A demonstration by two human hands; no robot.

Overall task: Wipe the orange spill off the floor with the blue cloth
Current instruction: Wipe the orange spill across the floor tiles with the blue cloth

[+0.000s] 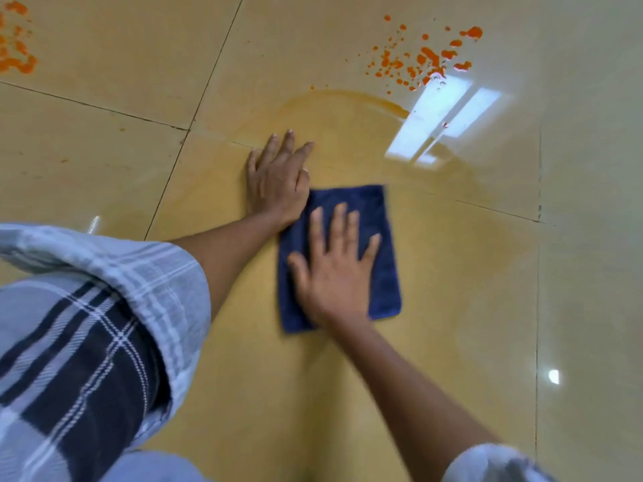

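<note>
A folded dark blue cloth (375,217) lies flat on the tan tiled floor (139,64). My right hand (335,269) presses on it with fingers spread and straight. My left hand (276,179) lies flat on the floor just left of the cloth's far corner, fingers straight, its heel touching the cloth's edge. An orange spill (422,59) of drops and blobs sits on the tile beyond and to the right. A thin orange smear arc (348,97) curves between the hands and those drops.
A second patch of orange blobs (15,53) lies at the far left edge. A bright window reflection (442,120) glares on the floor beside the spill. My checked clothing (87,325) fills the lower left.
</note>
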